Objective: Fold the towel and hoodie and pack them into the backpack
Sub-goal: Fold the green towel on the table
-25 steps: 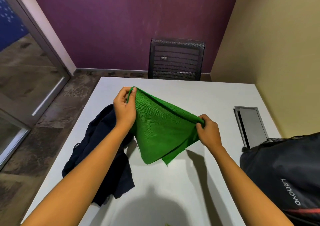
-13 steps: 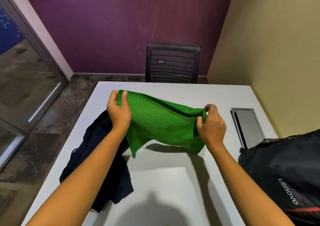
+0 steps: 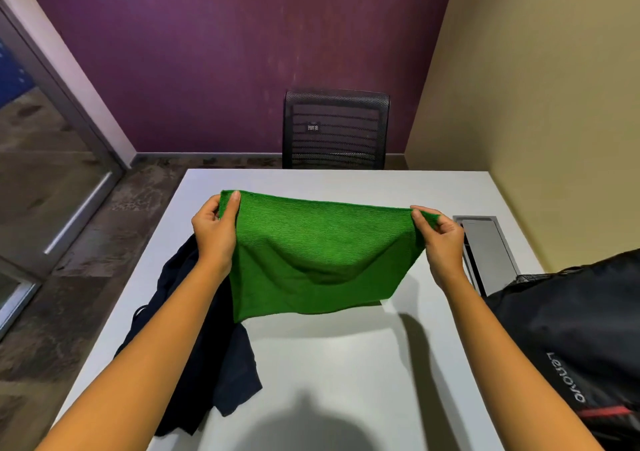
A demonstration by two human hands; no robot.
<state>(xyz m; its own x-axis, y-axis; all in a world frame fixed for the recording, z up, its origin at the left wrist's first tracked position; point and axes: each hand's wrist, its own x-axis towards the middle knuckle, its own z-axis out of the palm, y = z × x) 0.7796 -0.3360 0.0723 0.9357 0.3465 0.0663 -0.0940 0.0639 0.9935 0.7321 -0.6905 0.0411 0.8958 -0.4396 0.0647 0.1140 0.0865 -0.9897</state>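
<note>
A green towel [image 3: 318, 253] hangs spread out in the air above the white table [image 3: 346, 364]. My left hand [image 3: 216, 229] pinches its upper left corner and my right hand [image 3: 438, 239] pinches its upper right corner. The towel's lower edge sags just above the tabletop. A dark navy hoodie [image 3: 207, 364] lies crumpled on the left side of the table, partly under my left forearm. A black backpack [image 3: 571, 340] with white lettering stands at the right edge of the table.
A grey cable hatch [image 3: 485, 250] is set into the table just past my right hand. A black mesh chair [image 3: 334, 128] stands behind the far edge. A glass door is at the left, a beige wall at the right.
My hands have moved apart and drawn the bunched towel out into a wide, flat sheet. The hoodie and backpack have not moved.
</note>
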